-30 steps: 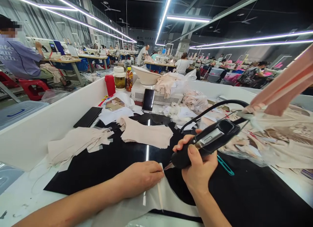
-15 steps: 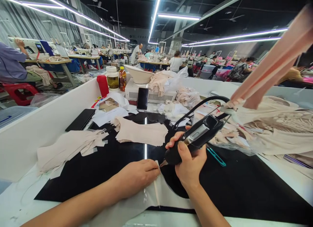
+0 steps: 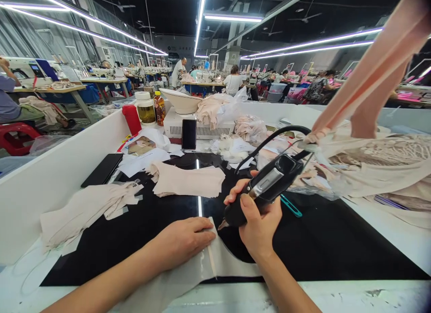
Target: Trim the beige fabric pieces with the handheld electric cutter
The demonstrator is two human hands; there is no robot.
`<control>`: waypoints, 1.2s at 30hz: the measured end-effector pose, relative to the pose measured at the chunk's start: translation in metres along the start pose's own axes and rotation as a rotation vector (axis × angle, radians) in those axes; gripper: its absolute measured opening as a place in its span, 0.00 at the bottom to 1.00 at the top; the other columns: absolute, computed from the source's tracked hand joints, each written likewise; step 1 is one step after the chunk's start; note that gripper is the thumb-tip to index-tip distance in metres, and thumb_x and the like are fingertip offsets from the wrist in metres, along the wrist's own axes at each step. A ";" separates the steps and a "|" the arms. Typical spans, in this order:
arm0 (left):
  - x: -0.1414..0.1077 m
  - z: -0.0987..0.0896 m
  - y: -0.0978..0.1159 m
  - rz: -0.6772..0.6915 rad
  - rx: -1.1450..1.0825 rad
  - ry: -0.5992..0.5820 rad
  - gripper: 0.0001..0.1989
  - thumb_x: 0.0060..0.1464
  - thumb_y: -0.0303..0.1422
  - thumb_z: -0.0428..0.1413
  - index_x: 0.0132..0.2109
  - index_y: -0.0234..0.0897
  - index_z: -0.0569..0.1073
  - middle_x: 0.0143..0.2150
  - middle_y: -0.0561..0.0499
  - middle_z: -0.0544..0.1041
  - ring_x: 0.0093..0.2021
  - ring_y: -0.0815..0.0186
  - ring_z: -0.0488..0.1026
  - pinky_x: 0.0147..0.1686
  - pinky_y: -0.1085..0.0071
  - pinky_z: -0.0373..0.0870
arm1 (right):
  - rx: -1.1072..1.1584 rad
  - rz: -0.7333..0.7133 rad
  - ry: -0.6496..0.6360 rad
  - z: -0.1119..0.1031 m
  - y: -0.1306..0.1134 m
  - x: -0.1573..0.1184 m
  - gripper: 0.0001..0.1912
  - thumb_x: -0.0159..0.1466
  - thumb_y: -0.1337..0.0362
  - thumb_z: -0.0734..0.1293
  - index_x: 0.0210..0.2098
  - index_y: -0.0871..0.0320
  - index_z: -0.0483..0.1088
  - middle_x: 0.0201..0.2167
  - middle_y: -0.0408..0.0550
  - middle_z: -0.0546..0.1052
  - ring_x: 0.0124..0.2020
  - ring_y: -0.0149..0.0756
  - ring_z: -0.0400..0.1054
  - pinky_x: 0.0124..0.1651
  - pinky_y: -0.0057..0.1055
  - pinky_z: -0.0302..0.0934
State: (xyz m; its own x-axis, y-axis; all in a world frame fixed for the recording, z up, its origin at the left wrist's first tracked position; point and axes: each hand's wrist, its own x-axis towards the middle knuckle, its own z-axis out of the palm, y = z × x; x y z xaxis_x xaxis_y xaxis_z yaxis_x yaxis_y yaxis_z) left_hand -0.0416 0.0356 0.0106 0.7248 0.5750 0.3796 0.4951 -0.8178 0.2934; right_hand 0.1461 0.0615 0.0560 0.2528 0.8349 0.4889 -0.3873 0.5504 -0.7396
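My left hand lies with its fingers stretched out flat on a pale fabric piece, beside a narrow strip that runs along it. My right hand is wrapped around a black corded handheld tool with a silver plate on its side. The tool tilts down to the left, and its pointed metal tip is just right of the fabric's upper end; I cannot tell whether they touch. A pink cloth strip is tied at the tool's upper end. Part of the fabric is hidden under my left hand and forearm.
Pale fabric stacks lie on the black board: one in the middle, another at left. Teal tweezers lie right of the tool. A phone leans against a white box. Fabric heaps fill the right.
The view has turned slightly right, so things appear further left. My left fingers lie flatter on the fabric. The tool tip sits a little further from the fabric's upper end.
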 end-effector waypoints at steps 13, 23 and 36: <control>0.000 -0.002 -0.001 0.049 0.029 -0.027 0.14 0.76 0.31 0.45 0.53 0.36 0.76 0.55 0.44 0.78 0.53 0.60 0.80 0.51 0.68 0.81 | 0.022 0.010 -0.026 0.000 0.002 -0.009 0.17 0.64 0.63 0.76 0.49 0.49 0.70 0.34 0.39 0.77 0.28 0.29 0.73 0.33 0.30 0.72; -0.005 0.002 -0.005 0.074 0.118 -0.042 0.12 0.75 0.33 0.50 0.55 0.39 0.77 0.59 0.42 0.76 0.55 0.58 0.79 0.53 0.65 0.80 | -0.036 0.006 0.006 -0.006 -0.007 -0.007 0.14 0.64 0.62 0.76 0.45 0.50 0.70 0.34 0.38 0.76 0.27 0.30 0.73 0.34 0.32 0.72; -0.005 0.001 -0.001 0.109 0.187 -0.063 0.12 0.75 0.31 0.49 0.55 0.39 0.76 0.59 0.41 0.76 0.55 0.57 0.78 0.54 0.63 0.79 | -0.028 0.008 -0.010 -0.004 -0.011 -0.010 0.13 0.63 0.61 0.77 0.41 0.51 0.70 0.33 0.38 0.77 0.27 0.29 0.73 0.33 0.31 0.72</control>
State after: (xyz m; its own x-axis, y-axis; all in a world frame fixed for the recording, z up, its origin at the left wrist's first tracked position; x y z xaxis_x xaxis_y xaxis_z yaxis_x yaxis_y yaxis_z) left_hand -0.0452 0.0331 0.0080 0.8042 0.4854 0.3429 0.4884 -0.8686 0.0839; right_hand 0.1517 0.0472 0.0575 0.2404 0.8393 0.4876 -0.3644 0.5436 -0.7561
